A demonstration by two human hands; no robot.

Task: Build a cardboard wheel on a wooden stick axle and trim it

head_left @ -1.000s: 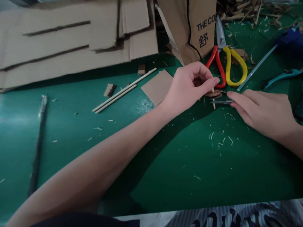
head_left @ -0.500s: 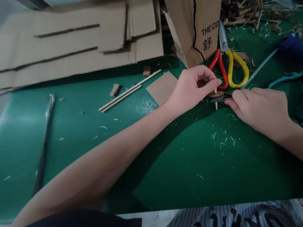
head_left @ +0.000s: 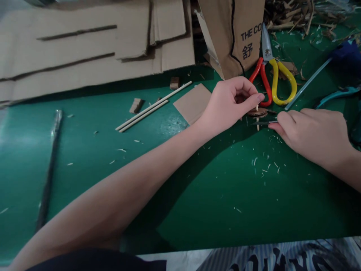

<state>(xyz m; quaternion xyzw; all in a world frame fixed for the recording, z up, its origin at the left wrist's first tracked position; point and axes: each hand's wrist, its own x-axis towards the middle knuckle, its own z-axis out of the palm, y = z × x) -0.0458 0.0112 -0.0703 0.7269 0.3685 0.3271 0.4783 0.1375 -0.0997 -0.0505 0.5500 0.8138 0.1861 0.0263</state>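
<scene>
Between thumb and fingers, my left hand pinches the upper end of a short wooden stick. The stick passes through a small round cardboard piece, and its lower end points down toward the green table. My right hand is closed round a thin blade, whose handle is hidden in the fist. The blade lies across the stick just below the cardboard disc.
Scissors with red and yellow handles lie beyond my hands, by a paper bag. Two thin sticks, a cardboard square and large cardboard sheets are to the left. A glue stick lies right.
The blade in my right hand has shifted slightly down the stick, away from the cardboard disc. My left hand keeps the same pinch.
</scene>
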